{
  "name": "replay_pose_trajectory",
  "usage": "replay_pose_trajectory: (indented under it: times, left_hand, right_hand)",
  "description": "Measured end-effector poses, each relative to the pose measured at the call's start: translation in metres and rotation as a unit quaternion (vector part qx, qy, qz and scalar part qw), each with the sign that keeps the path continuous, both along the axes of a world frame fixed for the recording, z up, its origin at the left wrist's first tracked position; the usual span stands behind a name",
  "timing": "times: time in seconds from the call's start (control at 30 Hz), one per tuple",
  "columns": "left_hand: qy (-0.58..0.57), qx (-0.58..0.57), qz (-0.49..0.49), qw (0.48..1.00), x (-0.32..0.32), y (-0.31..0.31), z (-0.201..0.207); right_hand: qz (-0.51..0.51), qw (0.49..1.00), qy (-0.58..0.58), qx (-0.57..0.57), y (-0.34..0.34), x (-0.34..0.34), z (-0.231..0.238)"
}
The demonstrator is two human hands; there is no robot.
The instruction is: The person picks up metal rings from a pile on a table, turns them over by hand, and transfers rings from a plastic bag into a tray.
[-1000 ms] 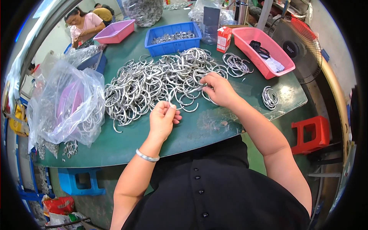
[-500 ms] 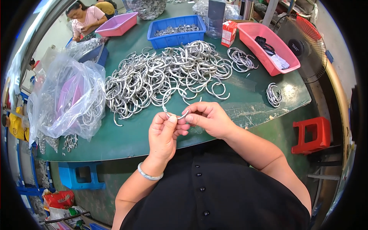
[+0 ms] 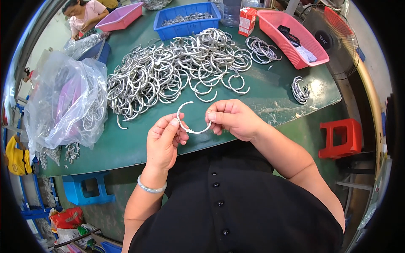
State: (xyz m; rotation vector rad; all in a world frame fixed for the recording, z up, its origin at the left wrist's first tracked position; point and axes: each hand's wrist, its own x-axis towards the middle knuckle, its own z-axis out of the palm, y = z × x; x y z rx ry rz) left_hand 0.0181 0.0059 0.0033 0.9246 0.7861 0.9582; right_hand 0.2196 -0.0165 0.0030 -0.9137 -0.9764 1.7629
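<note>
Between my two hands is a C-shaped silver metal ring (image 3: 195, 132), its open gap turned up and away from me. My left hand (image 3: 161, 142) pinches its left side between thumb and fingers. The other end sits in the closed thumb and fingertips of my right hand (image 3: 237, 119). Just beyond, a large heap of similar open rings (image 3: 168, 69) is spread over the green table (image 3: 139, 147). A few rings (image 3: 300, 90) lie grouped at the right, and a looser cluster (image 3: 262, 51) rests beside the heap.
A clear plastic bag (image 3: 65, 105) bulges at the left. Behind the heap stand a blue bin (image 3: 187, 28) of metal pieces, a red-and-white carton (image 3: 247, 22) and a pink basket (image 3: 312, 59). A fan (image 3: 331, 40) and red stool (image 3: 341, 138) are right; a person (image 3: 84, 17) sits far left.
My hands have drawn apart, and the ring between them now shows its full curve. My left hand has shifted left. The whole view has tilted slightly, so the table things sit higher.
</note>
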Motion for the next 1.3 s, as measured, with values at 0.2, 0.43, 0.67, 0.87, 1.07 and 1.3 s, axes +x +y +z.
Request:
replay_pose_trajectory:
  times: [0.2, 0.43, 0.67, 0.87, 1.07, 1.3]
  left_hand:
    - [-0.006, -0.033, -0.001, 0.999, -0.001, -0.005, 0.001]
    - [0.002, -0.035, -0.001, 0.999, 0.0, -0.011, 0.001]
    - [0.004, -0.037, 0.002, 0.999, -0.001, -0.013, 0.0]
    - [-0.023, -0.05, -0.011, 0.998, -0.005, -0.012, -0.007]
    - [-0.069, -0.089, -0.048, 0.992, -0.005, -0.009, -0.014]
    - [-0.144, -0.1, -0.092, 0.98, -0.004, -0.01, -0.021]
  right_hand:
    - [-0.01, 0.994, 0.081, -0.068, 0.002, 0.0, -0.006]
    - [-0.016, 0.993, 0.086, -0.076, 0.001, 0.001, -0.011]
    - [-0.016, 0.993, 0.089, -0.077, 0.001, 0.0, -0.012]
    - [-0.036, 0.997, 0.051, -0.038, -0.005, -0.003, -0.001]
    - [-0.029, 0.999, 0.02, 0.029, -0.01, -0.011, 0.013]
    - [-0.016, 0.996, 0.03, 0.087, -0.014, -0.027, 0.019]
